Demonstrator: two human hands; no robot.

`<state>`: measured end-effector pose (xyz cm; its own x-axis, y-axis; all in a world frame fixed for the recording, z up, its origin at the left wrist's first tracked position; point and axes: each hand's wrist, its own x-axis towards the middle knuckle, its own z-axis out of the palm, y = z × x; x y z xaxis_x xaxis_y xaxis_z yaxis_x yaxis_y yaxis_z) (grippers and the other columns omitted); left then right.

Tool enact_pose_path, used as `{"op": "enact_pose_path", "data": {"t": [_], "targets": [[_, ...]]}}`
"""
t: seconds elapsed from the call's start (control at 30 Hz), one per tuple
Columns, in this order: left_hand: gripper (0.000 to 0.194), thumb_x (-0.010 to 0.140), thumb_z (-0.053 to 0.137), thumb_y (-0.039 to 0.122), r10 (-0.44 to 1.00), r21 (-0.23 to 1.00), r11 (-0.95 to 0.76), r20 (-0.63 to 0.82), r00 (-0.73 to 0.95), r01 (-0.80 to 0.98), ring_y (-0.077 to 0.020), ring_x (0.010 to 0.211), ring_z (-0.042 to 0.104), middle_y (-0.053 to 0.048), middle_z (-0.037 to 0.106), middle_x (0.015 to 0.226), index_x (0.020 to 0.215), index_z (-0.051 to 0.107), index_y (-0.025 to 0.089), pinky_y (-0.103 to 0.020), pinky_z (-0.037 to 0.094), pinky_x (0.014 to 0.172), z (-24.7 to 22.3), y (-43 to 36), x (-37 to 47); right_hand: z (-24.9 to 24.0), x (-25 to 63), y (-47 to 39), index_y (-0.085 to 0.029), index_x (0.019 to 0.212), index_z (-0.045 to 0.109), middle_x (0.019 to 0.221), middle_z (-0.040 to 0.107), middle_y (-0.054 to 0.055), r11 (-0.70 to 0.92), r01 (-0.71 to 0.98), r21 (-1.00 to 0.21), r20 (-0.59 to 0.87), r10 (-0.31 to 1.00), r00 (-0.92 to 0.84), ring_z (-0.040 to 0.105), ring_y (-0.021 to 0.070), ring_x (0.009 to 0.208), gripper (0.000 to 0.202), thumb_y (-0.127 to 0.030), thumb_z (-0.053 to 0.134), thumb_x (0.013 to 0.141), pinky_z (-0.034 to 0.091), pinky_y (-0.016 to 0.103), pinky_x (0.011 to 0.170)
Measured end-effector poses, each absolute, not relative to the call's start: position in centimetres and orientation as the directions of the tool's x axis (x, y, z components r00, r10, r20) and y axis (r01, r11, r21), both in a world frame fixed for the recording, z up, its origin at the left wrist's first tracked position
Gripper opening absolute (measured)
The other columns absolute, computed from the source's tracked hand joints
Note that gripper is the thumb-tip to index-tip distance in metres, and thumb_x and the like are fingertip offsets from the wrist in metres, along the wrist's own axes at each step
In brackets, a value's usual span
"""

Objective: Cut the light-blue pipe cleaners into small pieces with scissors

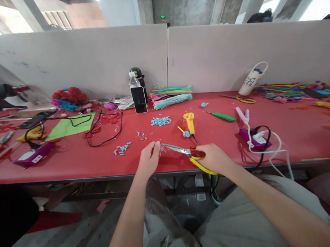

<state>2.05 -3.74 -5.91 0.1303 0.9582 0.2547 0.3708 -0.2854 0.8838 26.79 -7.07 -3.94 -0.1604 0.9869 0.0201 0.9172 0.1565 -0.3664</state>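
Observation:
My right hand [212,158] grips scissors [180,149] with red and yellow handles, their blades pointing left. My left hand [150,157] is closed in a pinch right at the blade tips; whatever lies between its fingers is too small to make out. Beyond the blades is a pile of short light-blue pieces [161,121]. More blue pieces [122,148] lie scattered left of my left hand. A yellow glue gun [190,123] rests behind the scissors, with a small blue cluster [186,134] at its side.
A phone [139,100] leans on bottles at the back, beside a bundle of coloured pipe cleaners [171,96]. Green-handled tweezers [223,116] and another pair of scissors [241,98] lie to the right. Purple power strips [33,153] with cords sit on both sides of the red table [81,163].

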Motion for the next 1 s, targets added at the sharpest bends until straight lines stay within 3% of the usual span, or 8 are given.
{"op": "enact_pose_path", "data": {"t": [1.0], "targets": [[0.043,0.093,0.036,0.045,0.968,0.895,-0.251,0.232,0.094,0.368,-0.0105,0.053,0.043,0.003,0.043,0.054,0.060,0.043,0.018,-0.023,0.034,0.055,-5.56,-4.01,2.21,-4.19,27.00,-7.07,-0.022,0.069,0.059,0.064,0.062,0.002,0.140,0.928,-0.344,0.033,0.990,-0.138,0.052,0.0141,0.057,0.025,-0.044,0.055,0.078,0.023,0.024,0.051]]}}
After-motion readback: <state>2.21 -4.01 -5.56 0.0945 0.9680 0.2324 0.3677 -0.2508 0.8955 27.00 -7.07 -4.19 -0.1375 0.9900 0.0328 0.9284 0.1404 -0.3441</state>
